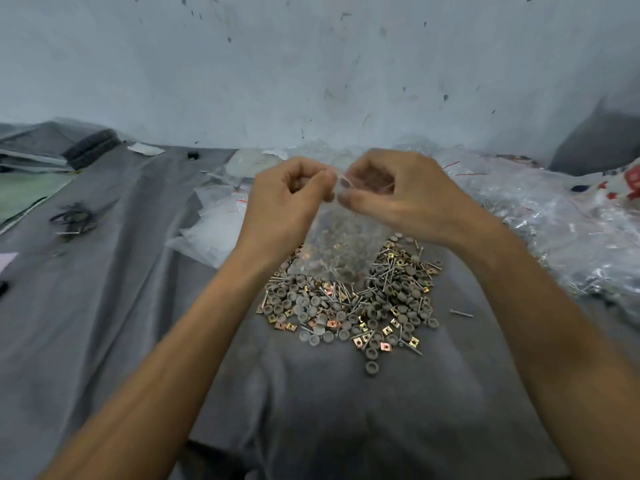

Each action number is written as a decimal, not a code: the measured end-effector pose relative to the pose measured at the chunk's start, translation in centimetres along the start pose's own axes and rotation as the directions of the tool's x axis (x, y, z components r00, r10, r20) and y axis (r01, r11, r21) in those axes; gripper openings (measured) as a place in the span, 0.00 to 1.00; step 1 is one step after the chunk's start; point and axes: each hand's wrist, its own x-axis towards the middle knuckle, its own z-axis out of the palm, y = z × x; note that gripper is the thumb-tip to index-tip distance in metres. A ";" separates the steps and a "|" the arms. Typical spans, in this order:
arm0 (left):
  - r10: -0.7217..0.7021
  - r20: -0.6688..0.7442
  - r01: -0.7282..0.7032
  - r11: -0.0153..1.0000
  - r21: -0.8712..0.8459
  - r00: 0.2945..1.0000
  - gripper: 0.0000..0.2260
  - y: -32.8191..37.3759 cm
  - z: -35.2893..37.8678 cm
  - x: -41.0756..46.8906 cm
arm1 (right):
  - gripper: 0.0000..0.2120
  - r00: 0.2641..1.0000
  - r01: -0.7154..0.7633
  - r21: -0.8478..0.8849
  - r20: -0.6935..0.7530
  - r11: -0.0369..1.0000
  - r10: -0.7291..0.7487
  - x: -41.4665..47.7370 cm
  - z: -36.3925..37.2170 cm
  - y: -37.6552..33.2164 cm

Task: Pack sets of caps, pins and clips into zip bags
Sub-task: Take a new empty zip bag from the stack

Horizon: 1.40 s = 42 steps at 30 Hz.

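Note:
A clear zip bag (341,244) hangs in the air above a mixed pile (353,303) of grey round caps, thin metal pins and gold square clips on the grey cloth. My left hand (287,199) pinches the bag's top edge on the left. My right hand (391,195) pinches the same top edge on the right, fingers curled over the opening. Some small parts show blurred through the plastic in the bag's lower half. A single pin (461,313) lies apart to the right of the pile.
Empty zip bags (214,233) with red strips lie left of the pile. Packed clear bags (554,216) are heaped at the right. Black rubber bands (74,220) sit at the left, folded material (52,147) at the far left, a wall behind.

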 end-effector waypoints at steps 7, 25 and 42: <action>0.047 -0.015 -0.047 0.999 0.002 0.999 0.05 3.9 -1.8 1.2 | 0.05 0.990 0.047 0.014 -0.131 0.999 -0.045 2.2 -1.5 -3.3; 0.032 0.050 -0.038 0.992 0.122 0.998 0.04 3.2 -2.4 2.2 | 0.05 0.992 -0.021 -0.032 -0.127 0.999 0.017 3.3 -1.4 -2.4; -0.058 0.077 0.060 0.998 -0.026 0.995 0.06 0.0 -2.0 -0.5 | 0.07 0.979 -0.189 0.371 -0.005 0.909 0.206 -1.9 1.2 1.0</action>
